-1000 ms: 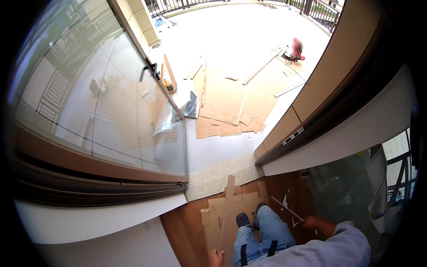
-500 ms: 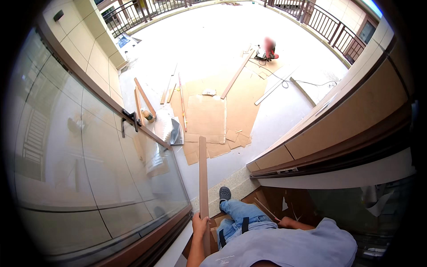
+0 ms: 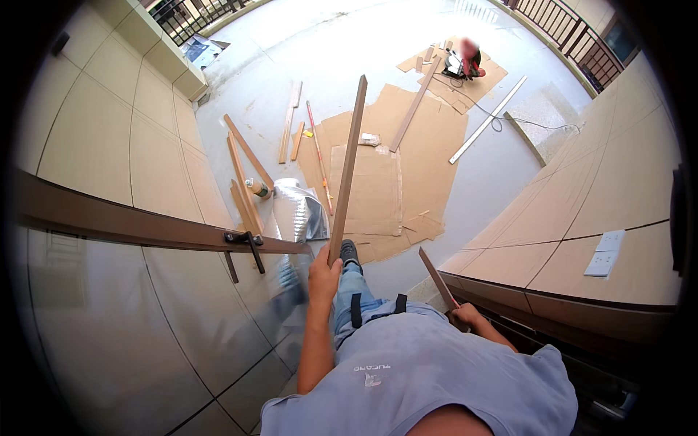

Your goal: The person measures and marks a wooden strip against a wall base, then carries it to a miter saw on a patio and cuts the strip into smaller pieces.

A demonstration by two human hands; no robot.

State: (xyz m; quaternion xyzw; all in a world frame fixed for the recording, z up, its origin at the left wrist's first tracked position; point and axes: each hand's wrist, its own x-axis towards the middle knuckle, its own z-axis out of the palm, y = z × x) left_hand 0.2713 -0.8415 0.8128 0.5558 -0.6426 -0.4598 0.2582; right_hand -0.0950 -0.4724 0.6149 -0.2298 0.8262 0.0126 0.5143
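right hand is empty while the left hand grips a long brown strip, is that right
Not quite: the right hand is not empty; the head view shows it holding a shorter, narrow brownish piece. The left hand does grip a long brown strip.

The long held strip (image 3: 350,167) and shorter held strip (image 3: 438,278) look like smooth, matt wood. The cardboard (image 3: 429,174) is matt paper board; the silver sheet (image 3: 291,207) shines, crinkled like foil. The door pane (image 3: 87,312) is glossy, smooth glass. The shirt (image 3: 443,349) is matt cloth, the jeans (image 3: 353,285) faded denim.
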